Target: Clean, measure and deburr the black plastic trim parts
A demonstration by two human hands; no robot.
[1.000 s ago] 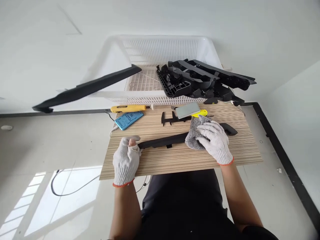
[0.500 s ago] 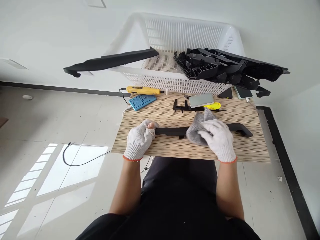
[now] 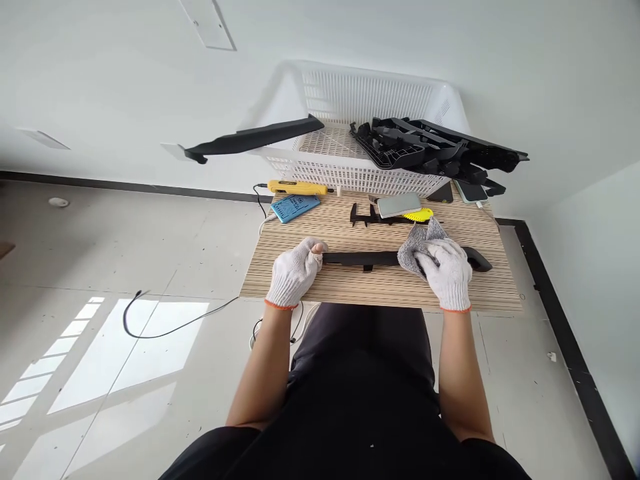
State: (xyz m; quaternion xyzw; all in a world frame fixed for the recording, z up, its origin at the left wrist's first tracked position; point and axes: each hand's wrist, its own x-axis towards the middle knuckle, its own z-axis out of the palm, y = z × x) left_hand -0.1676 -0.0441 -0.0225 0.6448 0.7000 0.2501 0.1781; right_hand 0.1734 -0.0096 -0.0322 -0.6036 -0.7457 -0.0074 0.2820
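A long black plastic trim piece (image 3: 361, 259) lies across the wooden board in front of me, with a small tab on its near edge and a bent right end. My left hand (image 3: 296, 270), in a white knit glove with an orange cuff, is closed round its left end. My right hand (image 3: 447, 270), gloved alike, grips a grey cloth (image 3: 414, 248) that is pressed on the piece towards its right end. The cloth and fingers hide part of the piece there.
Behind the board (image 3: 345, 290) stands a white plastic basket (image 3: 320, 160) holding several black plastic parts (image 3: 425, 147); another black strip (image 3: 255, 138) overhangs its left rim. A yellow power tool (image 3: 297, 187), blue phone (image 3: 295, 207), black calipers (image 3: 364, 215), pale phone (image 3: 399, 205) and yellow cutter (image 3: 421, 215) lie along the back.
My right hand has slid the cloth rightwards along the black trim piece. My left hand keeps its hold on the left end. The whole view has shifted a little.
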